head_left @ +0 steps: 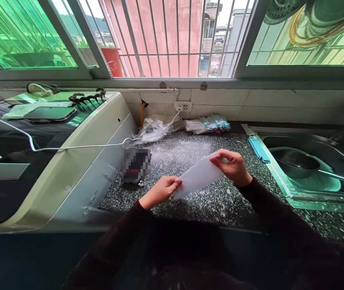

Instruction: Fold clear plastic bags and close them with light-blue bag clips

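Between my two hands stretches a translucent white strip (201,174), thin and flat, perhaps plastic, held slanted above the dark speckled countertop (172,205). My left hand (162,191) pinches its lower left end between thumb and fingers. At the upper right end, my right hand (232,166) grips the edge, thumb against fingertips. Behind the strip, against the tiled wall, lies a stack of clear plastic packets (206,124) with blue-green strips on them. Crumpled clear plastic bags (156,125) are beside that stack. Left of my left hand is a dark, pixel-blurred object (135,165).
On the left stands a cream-sided appliance (99,141) with a phone (51,114) on top. A white cable (105,146) runs across to the wall socket (183,106). To the right, a sink (280,139) holds a pan (295,161); blue strips (258,149) lie at its edge.
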Tool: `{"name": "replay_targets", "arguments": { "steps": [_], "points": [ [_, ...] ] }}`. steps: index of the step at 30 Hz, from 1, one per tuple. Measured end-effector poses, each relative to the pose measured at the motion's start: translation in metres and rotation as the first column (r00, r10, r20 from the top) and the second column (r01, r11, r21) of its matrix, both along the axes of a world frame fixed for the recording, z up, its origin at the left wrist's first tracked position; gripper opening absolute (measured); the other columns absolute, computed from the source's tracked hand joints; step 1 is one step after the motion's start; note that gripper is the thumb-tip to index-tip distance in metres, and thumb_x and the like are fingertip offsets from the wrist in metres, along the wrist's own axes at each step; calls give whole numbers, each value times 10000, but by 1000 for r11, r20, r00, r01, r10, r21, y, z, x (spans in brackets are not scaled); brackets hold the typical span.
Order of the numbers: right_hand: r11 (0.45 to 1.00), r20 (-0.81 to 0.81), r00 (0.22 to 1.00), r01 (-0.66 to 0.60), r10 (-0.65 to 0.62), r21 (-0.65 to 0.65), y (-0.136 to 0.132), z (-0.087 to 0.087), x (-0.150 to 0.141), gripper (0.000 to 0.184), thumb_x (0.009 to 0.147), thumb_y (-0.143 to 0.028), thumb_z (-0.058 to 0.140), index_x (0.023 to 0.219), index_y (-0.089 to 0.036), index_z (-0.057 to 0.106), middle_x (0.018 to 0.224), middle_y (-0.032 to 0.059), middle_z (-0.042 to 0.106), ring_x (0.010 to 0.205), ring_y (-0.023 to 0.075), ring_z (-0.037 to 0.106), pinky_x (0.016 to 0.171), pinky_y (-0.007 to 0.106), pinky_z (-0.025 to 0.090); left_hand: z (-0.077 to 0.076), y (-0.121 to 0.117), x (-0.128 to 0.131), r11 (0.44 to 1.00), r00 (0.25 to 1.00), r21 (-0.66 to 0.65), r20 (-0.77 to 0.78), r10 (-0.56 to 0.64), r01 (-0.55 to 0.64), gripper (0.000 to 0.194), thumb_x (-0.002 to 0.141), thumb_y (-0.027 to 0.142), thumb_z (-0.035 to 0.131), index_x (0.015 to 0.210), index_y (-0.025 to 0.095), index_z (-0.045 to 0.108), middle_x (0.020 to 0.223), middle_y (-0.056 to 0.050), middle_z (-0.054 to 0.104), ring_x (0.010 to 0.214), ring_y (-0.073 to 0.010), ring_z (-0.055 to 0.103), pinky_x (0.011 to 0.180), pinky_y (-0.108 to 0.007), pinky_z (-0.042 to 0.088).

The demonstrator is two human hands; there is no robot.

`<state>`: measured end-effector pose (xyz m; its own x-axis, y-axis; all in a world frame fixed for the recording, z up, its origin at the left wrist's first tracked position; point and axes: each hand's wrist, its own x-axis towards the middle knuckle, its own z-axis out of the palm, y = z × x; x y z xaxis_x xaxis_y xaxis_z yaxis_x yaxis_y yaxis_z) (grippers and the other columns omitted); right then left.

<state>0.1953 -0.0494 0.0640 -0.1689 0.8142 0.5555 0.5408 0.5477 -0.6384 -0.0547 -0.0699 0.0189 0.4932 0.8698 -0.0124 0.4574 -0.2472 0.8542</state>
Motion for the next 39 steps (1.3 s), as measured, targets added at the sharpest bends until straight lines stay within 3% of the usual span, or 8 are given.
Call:
{"name": "replay_targets", "arguments": {
  "steps": [3,6,10,17,28,32,35,39],
  "points": [
    [985,-57,996,-82,74,-150,7,2,0,268,774,-407,558,645,-173,576,609,-5,558,575,105,475,548,253,404,8,-3,-2,929,974,-295,92,-205,224,389,787,484,516,654,135,627,559,5,545,509,-110,432,484,-212,310],
    [936,-76,980,-199,185,-290,11,-5,-5,262,754,-385,569,620,-160,563,586,-15,543,553,89,454,523,230,381,12,1,8,868,940,-364,183,-288,337,353,732,474,601,761,128,660,677,-10,605,589,-123,486,528,-208,354],
    [912,-67,973,-230,220,-341,13,-16,-12,255,724,-377,587,597,-159,547,584,-17,537,563,90,455,539,229,379,10,19,37,926,956,-327,276,-94,186,398,700,507,617,770,116,638,677,-6,587,590,-109,475,525,-202,343],
    [855,-210,977,-129,24,-502,26,-28,-1,338,633,-472,636,708,-149,569,621,-11,549,563,103,454,533,234,368,-3,50,67,949,875,-301,431,219,-89,492,603,580,645,707,99,642,604,-5,567,546,-91,437,517,-209,323],
    [866,-151,987,-121,53,-486,31,-53,-7,298,675,-442,617,619,-160,541,539,-39,495,507,81,416,491,217,343,-20,65,56,894,905,-443,404,133,66,530,498,542,746,746,83,648,613,-15,601,524,-93,467,519,-208,327],
    [894,97,989,139,-108,-427,49,-53,20,254,734,-413,569,764,-167,626,709,30,644,627,135,553,603,264,442,-23,65,51,881,896,-472,399,196,18,513,502,534,740,733,91,622,587,1,578,498,-83,449,505,-205,321],
    [829,290,877,465,-384,-309,64,-48,69,213,736,-358,569,815,-176,646,817,85,662,747,204,581,700,335,445,-21,65,49,875,877,-483,411,249,-22,489,502,526,739,689,102,584,569,12,552,482,-73,433,485,-198,310],
    [510,516,484,854,-707,-104,71,-52,142,274,756,-317,532,919,-140,663,960,174,635,921,303,550,746,402,418,-18,65,48,875,871,-481,403,281,-59,482,495,529,737,659,115,555,544,21,528,463,-70,425,474,-199,308]
  ]
}}
